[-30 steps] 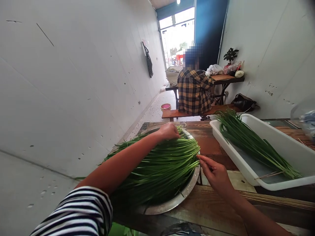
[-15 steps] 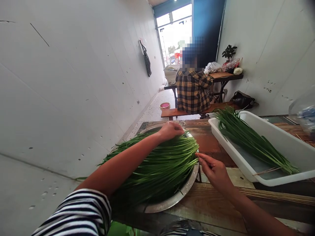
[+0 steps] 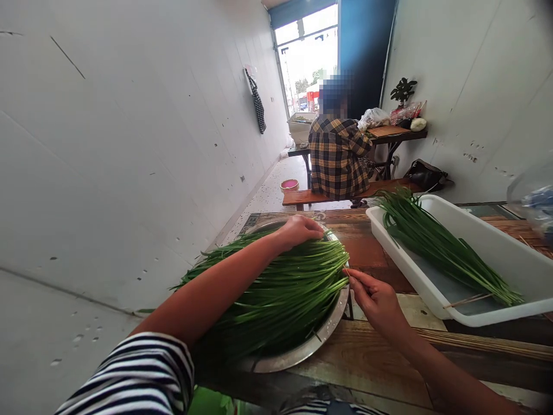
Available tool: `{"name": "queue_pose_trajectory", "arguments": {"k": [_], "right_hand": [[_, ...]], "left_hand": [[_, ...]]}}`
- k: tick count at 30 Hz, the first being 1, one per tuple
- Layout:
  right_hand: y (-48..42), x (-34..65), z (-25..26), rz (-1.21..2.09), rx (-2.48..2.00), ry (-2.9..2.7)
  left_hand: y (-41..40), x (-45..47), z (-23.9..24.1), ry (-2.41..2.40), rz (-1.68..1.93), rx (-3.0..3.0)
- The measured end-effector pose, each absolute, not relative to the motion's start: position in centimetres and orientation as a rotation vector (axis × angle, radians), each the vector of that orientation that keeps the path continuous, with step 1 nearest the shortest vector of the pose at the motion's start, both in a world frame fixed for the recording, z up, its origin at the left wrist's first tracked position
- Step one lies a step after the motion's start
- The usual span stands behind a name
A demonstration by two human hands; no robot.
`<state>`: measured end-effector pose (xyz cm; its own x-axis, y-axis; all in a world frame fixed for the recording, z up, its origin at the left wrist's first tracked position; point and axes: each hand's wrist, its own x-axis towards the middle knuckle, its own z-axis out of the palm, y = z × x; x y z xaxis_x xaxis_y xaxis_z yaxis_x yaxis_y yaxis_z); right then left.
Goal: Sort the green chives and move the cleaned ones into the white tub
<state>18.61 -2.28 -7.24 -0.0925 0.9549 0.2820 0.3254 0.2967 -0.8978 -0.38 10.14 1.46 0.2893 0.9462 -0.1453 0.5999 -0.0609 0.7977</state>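
Long garlic chives (image 3: 276,300) fill a round metal bowl (image 3: 298,358), their pale stem ends pointing right. My left hand (image 3: 300,232) reaches across them and is closed in a pinch on chive stems near the bowl's far rim. At the bowl's right edge, my right hand (image 3: 377,300) pinches a thin skewer (image 3: 347,271) beside the stem ends; most of it is hidden. To the right, a white plastic tray (image 3: 406,274) holds another bunch of chives (image 3: 449,253), with a thin skewer (image 3: 469,300) across its stem ends.
A bundle of thin sticks (image 3: 484,344) lies on the wooden table (image 3: 367,346) in front of the tray. A clear plastic container (image 3: 536,196) stands at far right. Beyond the table, a person in a plaid shirt (image 3: 339,161) sits on a bench (image 3: 298,198).
Both hands stay almost where they were, still pinching at the same spots. The seated person's head has dipped slightly.
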Motion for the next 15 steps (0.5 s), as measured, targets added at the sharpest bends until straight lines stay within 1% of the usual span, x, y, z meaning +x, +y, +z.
{"name": "queue_pose_trajectory", "arguments": {"k": [15], "right_hand": [[-2.49, 18.62, -7.02, 0.827, -1.204, -1.622]], "left_hand": [[9.62, -0.27, 1.37, 1.420, 0.652, 1.664]]}}
